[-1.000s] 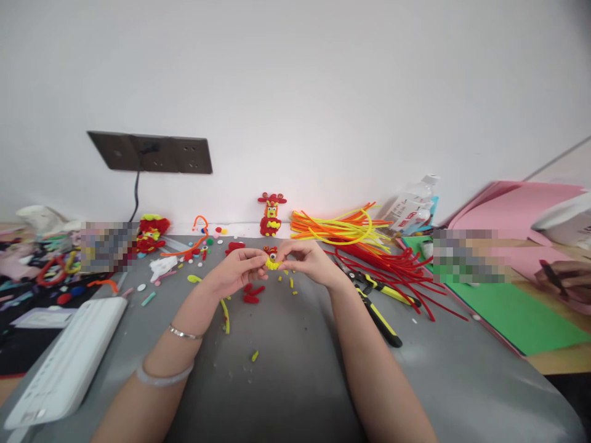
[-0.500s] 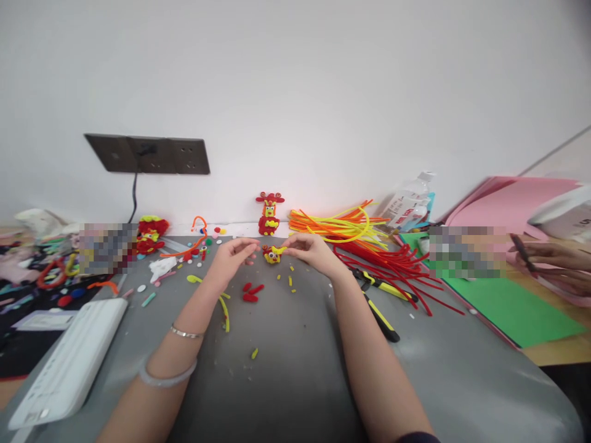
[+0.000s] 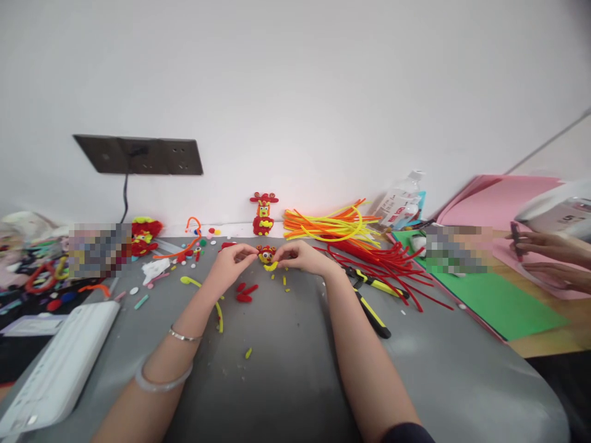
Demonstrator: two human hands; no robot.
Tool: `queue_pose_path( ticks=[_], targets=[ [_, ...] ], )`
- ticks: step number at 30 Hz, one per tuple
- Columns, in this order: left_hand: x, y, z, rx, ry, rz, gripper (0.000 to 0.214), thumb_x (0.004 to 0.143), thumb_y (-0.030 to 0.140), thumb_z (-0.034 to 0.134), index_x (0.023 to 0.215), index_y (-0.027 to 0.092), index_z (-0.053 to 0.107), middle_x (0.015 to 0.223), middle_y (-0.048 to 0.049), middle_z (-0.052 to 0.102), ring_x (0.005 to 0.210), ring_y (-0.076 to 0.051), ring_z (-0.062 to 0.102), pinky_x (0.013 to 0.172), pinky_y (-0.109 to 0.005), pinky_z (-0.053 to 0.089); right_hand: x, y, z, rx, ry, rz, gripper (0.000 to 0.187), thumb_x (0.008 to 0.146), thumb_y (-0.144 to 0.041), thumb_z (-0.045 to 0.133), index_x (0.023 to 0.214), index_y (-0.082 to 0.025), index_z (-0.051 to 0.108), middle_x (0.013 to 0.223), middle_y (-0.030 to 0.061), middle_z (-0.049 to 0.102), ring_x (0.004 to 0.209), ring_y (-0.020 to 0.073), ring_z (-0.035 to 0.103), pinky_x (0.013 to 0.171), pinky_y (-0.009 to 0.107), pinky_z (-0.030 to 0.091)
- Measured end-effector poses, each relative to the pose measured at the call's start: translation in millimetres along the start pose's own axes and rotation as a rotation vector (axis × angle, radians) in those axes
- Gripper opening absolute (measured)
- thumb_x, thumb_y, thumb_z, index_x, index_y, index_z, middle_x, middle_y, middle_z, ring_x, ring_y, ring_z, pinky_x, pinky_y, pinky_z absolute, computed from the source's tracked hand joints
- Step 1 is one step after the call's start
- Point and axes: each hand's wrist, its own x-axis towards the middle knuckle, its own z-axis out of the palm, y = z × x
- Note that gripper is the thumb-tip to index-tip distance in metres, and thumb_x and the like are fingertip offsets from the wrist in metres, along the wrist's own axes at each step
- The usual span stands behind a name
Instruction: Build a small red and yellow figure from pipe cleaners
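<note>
Between my hands is a small red and yellow pipe-cleaner head [image 3: 265,255] with googly eyes. My left hand [image 3: 236,261] is closed, its thumb and fingertips at the head's left side. My right hand [image 3: 300,257] pinches a short curved yellow pipe-cleaner piece [image 3: 270,267] against the head's lower edge. Below them lie several cut red pipe-cleaner pieces [image 3: 245,293] and small yellow snippets [image 3: 285,281]. Behind stands a finished-looking red and yellow pipe-cleaner figure [image 3: 263,215] with a wide red hat, upright by the wall.
Bundles of yellow-orange pipe cleaners [image 3: 323,224] and red ones [image 3: 392,264] lie to the right, beside yellow-black pliers [image 3: 373,315]. A white power strip [image 3: 60,363] sits left. Another person's hands [image 3: 554,258] are at the far right, past green paper [image 3: 503,307].
My right hand has brought the yellow piece down from the head's upper right to its lower edge. My left fingertips have moved in to the head. The view has shifted slightly.
</note>
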Motion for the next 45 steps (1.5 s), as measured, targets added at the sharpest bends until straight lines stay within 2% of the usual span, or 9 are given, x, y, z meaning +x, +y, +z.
queue_pose_path(
  ticks=[13, 24, 26, 30, 33, 35, 36, 40, 45],
  targets=[
    [-2, 3, 5.1, -0.119, -0.175, -0.011, 0.032, 0.075, 0.042, 0.072, 0.094, 0.017, 0.071, 0.093, -0.0072, 0.074, 0.082, -0.021, 0.066, 0.072, -0.031, 0.049, 2, -16, 7, -0.067, 0.089, -0.139, 0.021, 0.077, -0.036, 0.072, 0.084, -0.016, 0.072, 0.08, 0.0028, 0.071, 0.075, 0.0156, 0.061, 0.073, 0.027, 0.045],
    [-2, 3, 8.1, -0.15, -0.142, 0.026, 0.028, 0.076, 0.043, 0.069, 0.087, 0.018, 0.071, 0.083, -0.0029, 0.071, 0.07, -0.016, 0.061, 0.064, -0.027, 0.046, 1, -23, 17, 0.024, 0.156, -0.208, 0.024, 0.074, -0.037, 0.074, 0.087, -0.018, 0.067, 0.082, 0.0016, 0.068, 0.075, 0.0151, 0.06, 0.071, 0.027, 0.045],
    [-1, 1, 8.8, -0.144, -0.078, 0.02, 0.028, 0.073, 0.043, 0.072, 0.084, 0.018, 0.069, 0.079, -0.0018, 0.07, 0.066, -0.015, 0.06, 0.062, -0.026, 0.046, -2, -25, 17, -0.052, 0.308, -0.215, 0.024, 0.075, -0.036, 0.073, 0.091, -0.018, 0.066, 0.088, 0.0028, 0.069, 0.079, 0.0161, 0.062, 0.072, 0.028, 0.045],
    [0, 1, 8.5, -0.113, 0.028, 0.004, 0.033, 0.068, 0.048, 0.074, 0.079, 0.018, 0.067, 0.07, -0.0007, 0.067, 0.062, -0.015, 0.058, 0.058, -0.026, 0.045, -26, -26, 16, -0.215, 0.823, -0.237, 0.016, 0.082, -0.033, 0.063, 0.089, -0.018, 0.064, 0.091, 0.0055, 0.069, 0.082, 0.0181, 0.062, 0.077, 0.031, 0.046],
    [-2, 5, 8.7, -0.111, 0.047, 0.041, 0.035, 0.068, 0.051, 0.073, 0.077, 0.018, 0.066, 0.069, -0.001, 0.066, 0.064, -0.016, 0.058, 0.059, -0.026, 0.046, -71, -22, 18, -0.297, 1.165, -0.203, 0.018, 0.088, -0.034, 0.055, 0.088, -0.018, 0.062, 0.085, 0.0057, 0.066, 0.079, 0.0192, 0.061, 0.075, 0.032, 0.046],
    [-3, 9, 9.9, -0.118, 0.03, 0.07, 0.034, 0.07, 0.051, 0.072, 0.077, 0.019, 0.066, 0.071, -0.0013, 0.067, 0.066, -0.016, 0.059, 0.06, -0.026, 0.046, -109, -16, 22, -0.37, 1.283, -0.107, 0.018, 0.09, -0.035, 0.052, 0.089, -0.019, 0.06, 0.083, 0.0054, 0.065, 0.075, 0.0194, 0.059, 0.072, 0.031, 0.046],
    [-3, 10, 10.8, -0.126, 0.019, 0.081, 0.033, 0.071, 0.05, 0.072, 0.077, 0.019, 0.066, 0.071, -0.0014, 0.068, 0.067, -0.016, 0.06, 0.059, -0.026, 0.046, -127, -12, 24, -0.427, 1.287, -0.036, 0.019, 0.09, -0.036, 0.05, 0.089, -0.019, 0.059, 0.081, 0.0053, 0.064, 0.074, 0.0195, 0.058, 0.072, 0.032, 0.046],
    [-3, 8, 16.1, -0.189, -0.012, 0.105, 0.032, 0.07, 0.048, 0.073, 0.081, 0.019, 0.067, 0.078, -0.0035, 0.071, 0.072, -0.018, 0.063, 0.062, -0.027, 0.048, -174, 2, 32, -0.666, 0.986, 0.332, 0.025, 0.085, -0.045, 0.059, 0.091, -0.02, 0.055, 0.089, 0.008, 0.064, 0.081, 0.0237, 0.06, 0.072, 0.033, 0.045],
    [-3, 4, 20.8, -0.236, -0.06, 0.129, 0.035, 0.071, 0.047, 0.073, 0.09, 0.017, 0.07, 0.089, -0.0068, 0.073, 0.085, -0.022, 0.067, 0.074, -0.032, 0.052, -162, -11, 30, -0.886, 0.67, 0.683, 0.016, 0.091, -0.03, 0.049, 0.098, -0.016, 0.054, 0.105, 0.0172, 0.067, 0.093, 0.0298, 0.065, 0.07, 0.034, 0.043]
  ],
)
